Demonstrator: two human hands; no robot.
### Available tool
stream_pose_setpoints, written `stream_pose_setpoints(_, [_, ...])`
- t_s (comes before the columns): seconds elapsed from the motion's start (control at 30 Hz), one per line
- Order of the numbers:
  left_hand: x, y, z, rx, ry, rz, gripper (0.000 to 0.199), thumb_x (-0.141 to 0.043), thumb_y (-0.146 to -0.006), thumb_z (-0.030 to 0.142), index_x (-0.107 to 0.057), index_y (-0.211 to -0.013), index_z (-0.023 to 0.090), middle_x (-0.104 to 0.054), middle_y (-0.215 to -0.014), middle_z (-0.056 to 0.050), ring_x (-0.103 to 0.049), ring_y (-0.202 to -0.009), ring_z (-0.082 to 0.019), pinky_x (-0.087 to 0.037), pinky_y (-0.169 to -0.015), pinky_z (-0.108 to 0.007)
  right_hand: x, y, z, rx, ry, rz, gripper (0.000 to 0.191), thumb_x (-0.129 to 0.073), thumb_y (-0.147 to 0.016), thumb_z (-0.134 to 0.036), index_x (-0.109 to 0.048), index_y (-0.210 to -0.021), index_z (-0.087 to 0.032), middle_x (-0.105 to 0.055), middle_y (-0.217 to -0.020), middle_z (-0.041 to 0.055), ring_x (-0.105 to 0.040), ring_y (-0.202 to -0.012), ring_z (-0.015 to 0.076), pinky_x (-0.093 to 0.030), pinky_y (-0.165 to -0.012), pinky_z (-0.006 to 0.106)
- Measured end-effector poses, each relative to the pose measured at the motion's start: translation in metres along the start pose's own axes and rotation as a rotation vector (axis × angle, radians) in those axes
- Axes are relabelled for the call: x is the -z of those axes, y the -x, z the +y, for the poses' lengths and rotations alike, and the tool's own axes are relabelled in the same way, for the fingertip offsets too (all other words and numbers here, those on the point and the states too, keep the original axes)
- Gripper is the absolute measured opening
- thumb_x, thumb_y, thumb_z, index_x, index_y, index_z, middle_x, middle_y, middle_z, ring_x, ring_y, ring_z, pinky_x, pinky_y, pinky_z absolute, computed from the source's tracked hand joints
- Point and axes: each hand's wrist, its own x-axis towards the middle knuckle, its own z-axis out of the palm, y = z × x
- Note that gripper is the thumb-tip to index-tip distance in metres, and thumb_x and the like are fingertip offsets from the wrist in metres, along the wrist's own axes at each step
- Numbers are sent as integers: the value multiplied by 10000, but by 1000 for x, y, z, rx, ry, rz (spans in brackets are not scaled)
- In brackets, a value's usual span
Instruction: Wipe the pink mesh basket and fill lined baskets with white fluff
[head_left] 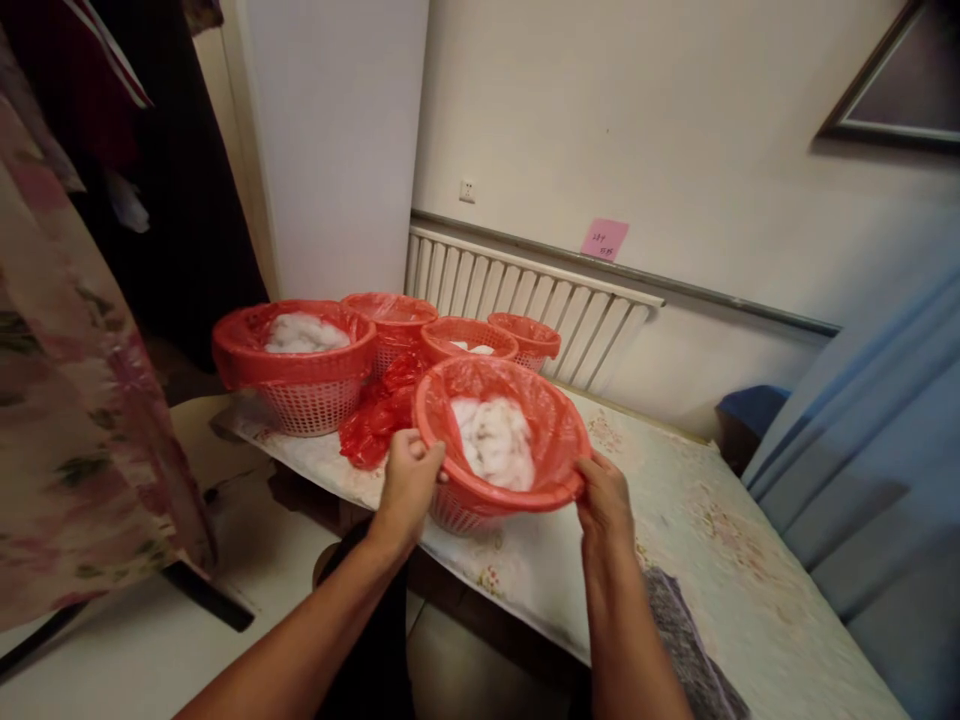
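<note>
A red plastic basket (555, 495), lined with a red plastic bag, is between my hands at the table's near edge. White fluffy stuff (495, 440) lies in it, perhaps cotton; I cannot tell for sure. My left hand (412, 480) grips the rim on the left, thumb and fingers closed over it. On the right side, my right hand (604, 495) is closed on the rim too. The basket is tilted toward me. Just left of it lies a crumpled red plastic bag (367, 430).
Another lined basket (311, 405) with white stuff stands at the left on the floral tablecloth (660, 480). Several more red baskets (469, 335) stand behind, near the radiator (517, 290). A grey cloth (682, 640) lies by the near right edge. A blue curtain (877, 480) hangs at right.
</note>
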Motion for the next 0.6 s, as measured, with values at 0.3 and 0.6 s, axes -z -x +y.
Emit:
stream_pose_setpoints(0.3, [-58, 52, -31, 94, 67, -267, 267, -570, -760, 388, -458, -937, 222, -473, -578, 86, -493, -465, -102, -379, -490, -232, 113, 31, 13, 19, -117, 228, 341, -683, -525, -224, -683, -862, -172, -688, -746, -10, -565, -529, 100, -476, -484, 197])
stream_pose_setpoints(0.6, [-47, 55, -42, 48, 88, -275, 342, -573, -825, 455, -498, -1022, 186, -512, -625, 60, -501, -525, -103, -416, -562, -233, 103, 36, 24, 60, -90, 316, 289, -701, -635, -334, -663, -873, -175, -649, -729, -39, -548, -575, 93, -448, -499, 180])
